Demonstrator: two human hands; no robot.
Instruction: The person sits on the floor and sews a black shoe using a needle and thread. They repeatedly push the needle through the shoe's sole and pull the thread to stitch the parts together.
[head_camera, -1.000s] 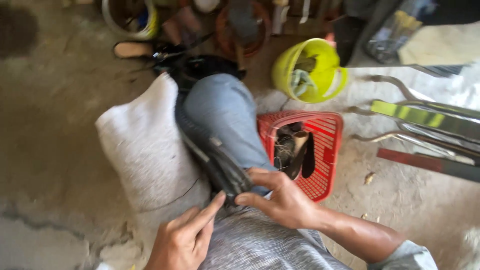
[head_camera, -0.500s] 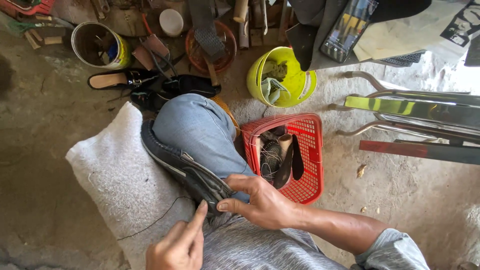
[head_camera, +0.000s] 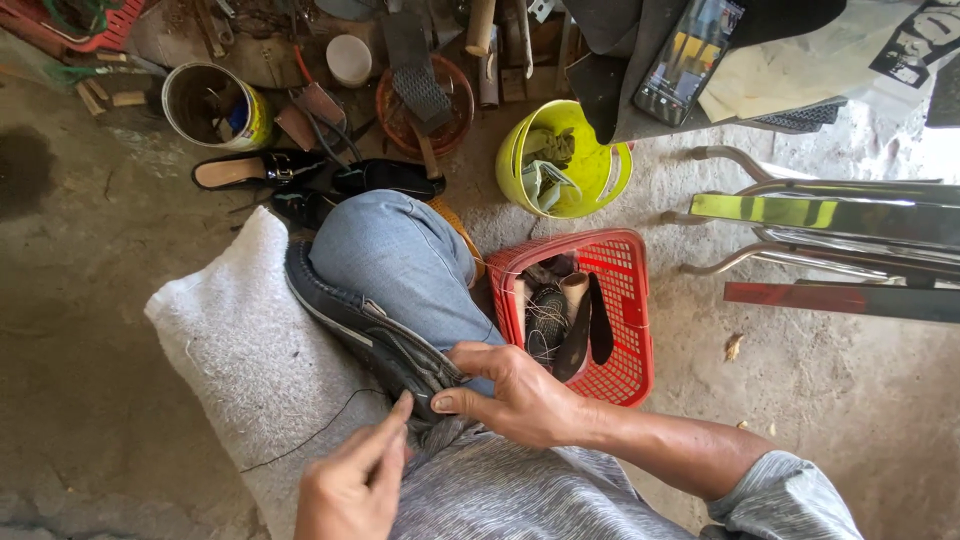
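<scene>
Head view is showing the right hand (head_camera: 515, 395) pinching the dark navy leather shoe (head_camera: 365, 325) lying on the knee, the left hand (head_camera: 350, 490) pinching thin black thread (head_camera: 300, 440) beside it; a red plastic basket (head_camera: 625, 300) is sitting nearby.

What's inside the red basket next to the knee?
The red basket holds a tangle of dark thread, a pale tube and long dark sole-shaped pieces. Whatever lies beneath them is hidden.
</scene>
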